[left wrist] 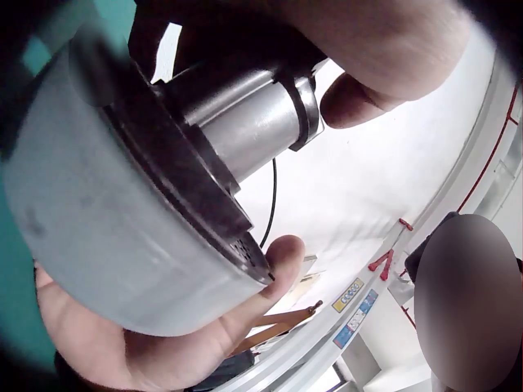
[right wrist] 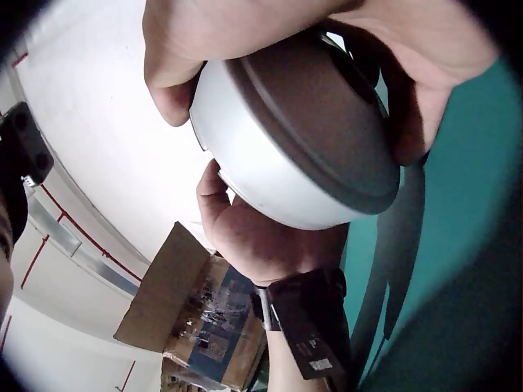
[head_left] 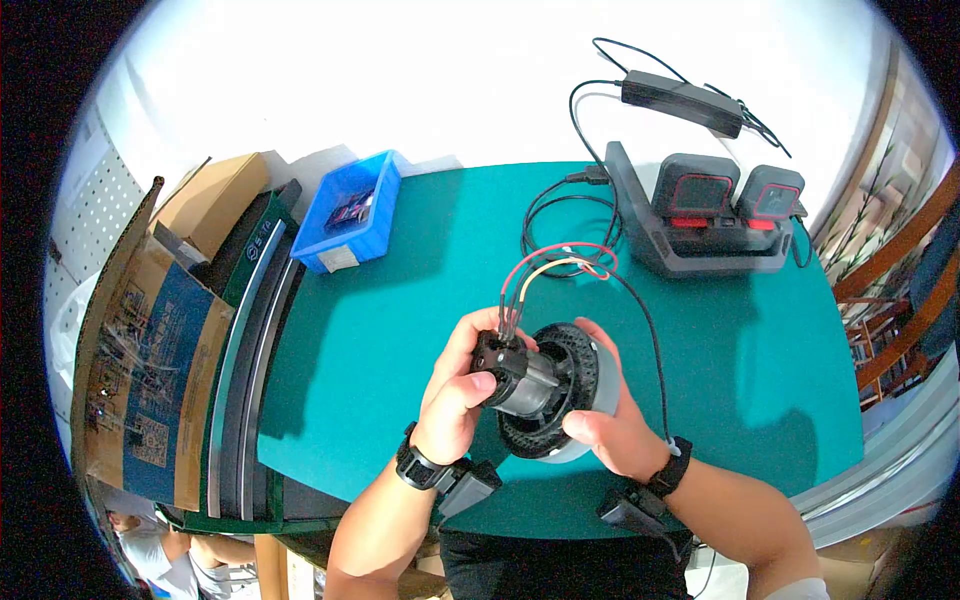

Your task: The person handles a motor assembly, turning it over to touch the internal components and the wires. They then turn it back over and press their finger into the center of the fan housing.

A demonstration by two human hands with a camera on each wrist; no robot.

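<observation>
Both hands hold up a motor assembly over the green table. Its metal motor body [head_left: 532,390] is a silvery cylinder with a black end cap, and red, yellow and black wires [head_left: 514,300] rise from that end. A black perforated disc [head_left: 515,437] joins the body to a round grey cup-like housing [left wrist: 122,220]. My left hand [head_left: 455,385] grips the capped end, thumb on the black part. With the right hand [head_left: 625,430] I hold the housing's rim, thumb on the near edge and fingers round the far side. In the right wrist view the housing's dark, rounded base [right wrist: 327,122] shows.
A blue bin [head_left: 345,245] with small items stands at the back left. At the back right sits a black charger dock [head_left: 700,245] with two red-trimmed units, its cable and power adapter [head_left: 680,100] behind. Cardboard boxes [head_left: 150,380] line the left edge. Wrist cameras hang from both wrists.
</observation>
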